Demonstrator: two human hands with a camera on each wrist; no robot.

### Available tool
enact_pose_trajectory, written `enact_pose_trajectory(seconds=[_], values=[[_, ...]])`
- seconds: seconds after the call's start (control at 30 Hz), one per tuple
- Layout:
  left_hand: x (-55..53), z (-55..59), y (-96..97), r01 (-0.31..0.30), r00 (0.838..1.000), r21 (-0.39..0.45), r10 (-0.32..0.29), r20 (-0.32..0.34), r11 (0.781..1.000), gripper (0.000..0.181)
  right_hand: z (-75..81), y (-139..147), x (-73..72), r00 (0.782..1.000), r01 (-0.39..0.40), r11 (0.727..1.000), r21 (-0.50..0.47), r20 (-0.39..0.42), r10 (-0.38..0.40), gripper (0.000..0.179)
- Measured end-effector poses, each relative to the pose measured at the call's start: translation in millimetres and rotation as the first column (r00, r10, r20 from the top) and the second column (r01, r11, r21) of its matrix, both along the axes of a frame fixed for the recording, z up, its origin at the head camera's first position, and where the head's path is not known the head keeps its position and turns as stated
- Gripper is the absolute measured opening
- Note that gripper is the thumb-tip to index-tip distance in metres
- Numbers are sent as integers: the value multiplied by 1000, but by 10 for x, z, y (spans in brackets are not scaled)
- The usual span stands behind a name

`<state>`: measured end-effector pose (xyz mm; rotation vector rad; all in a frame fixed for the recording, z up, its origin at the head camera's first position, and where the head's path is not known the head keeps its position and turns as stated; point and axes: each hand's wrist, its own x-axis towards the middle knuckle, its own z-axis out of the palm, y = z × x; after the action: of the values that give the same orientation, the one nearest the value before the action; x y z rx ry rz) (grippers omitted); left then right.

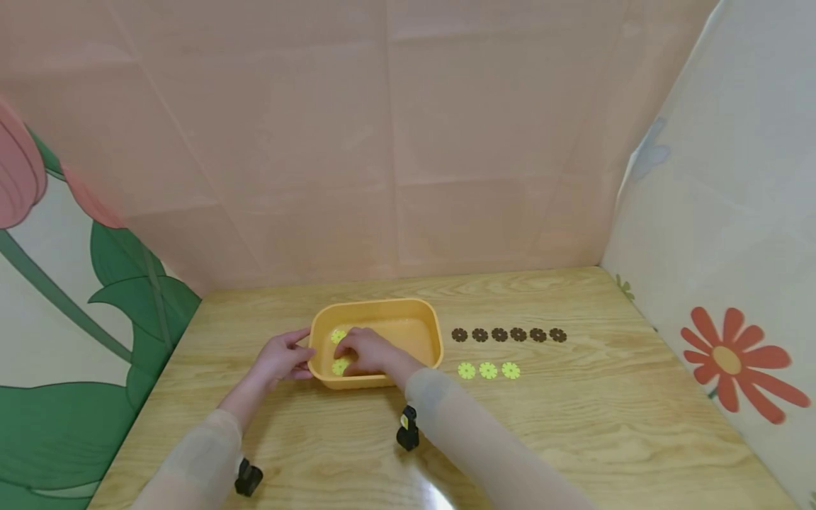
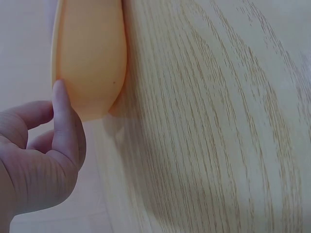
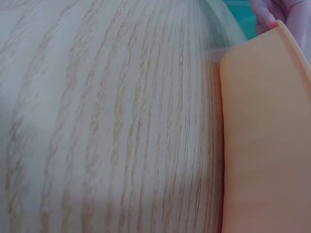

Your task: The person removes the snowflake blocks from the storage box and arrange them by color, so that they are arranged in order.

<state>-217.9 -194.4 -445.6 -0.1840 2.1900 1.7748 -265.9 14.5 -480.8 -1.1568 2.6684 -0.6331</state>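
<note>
An orange-yellow plastic bin point(image 1: 376, 381) stands on the wooden table. My left hand point(image 1: 283, 358) grips its left end, thumb and fingers at the rim; the left wrist view shows this hand point(image 2: 43, 150) at the bin's corner. Inside the bin is my right hand point(image 1: 366, 350), fingers bent downward at the left part of the floor. Close by its fingertips lie a yellow-green notched disc point(image 1: 338, 336) and a second such disc point(image 1: 339, 367), partly covered. Whether the right fingers pinch a disc cannot be made out. The right wrist view shows only the bin's outer wall point(image 3: 267, 126) and left fingers.
Right of the bin, several dark brown notched discs point(image 1: 500, 335) form a row on the table point(image 1: 605, 418). Nearer me, 3 yellow-green discs point(image 1: 488, 370) form another row. A pinkish cloth wall point(image 1: 395, 177) stands behind the table, with flower-printed cloths at both sides.
</note>
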Motion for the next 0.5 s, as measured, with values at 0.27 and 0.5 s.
enact_pose_trajectory(seconds=[0.27, 0.5], values=[[2, 12, -5, 0, 1000, -14, 0, 5, 1000, 59, -25, -15, 0, 1000, -24, 1000, 16, -17, 24, 27], [3, 15, 2, 0, 1000, -5, 0, -2, 1000, 60, -35, -27, -22, 1000, -9, 1000, -3, -17, 9, 28]])
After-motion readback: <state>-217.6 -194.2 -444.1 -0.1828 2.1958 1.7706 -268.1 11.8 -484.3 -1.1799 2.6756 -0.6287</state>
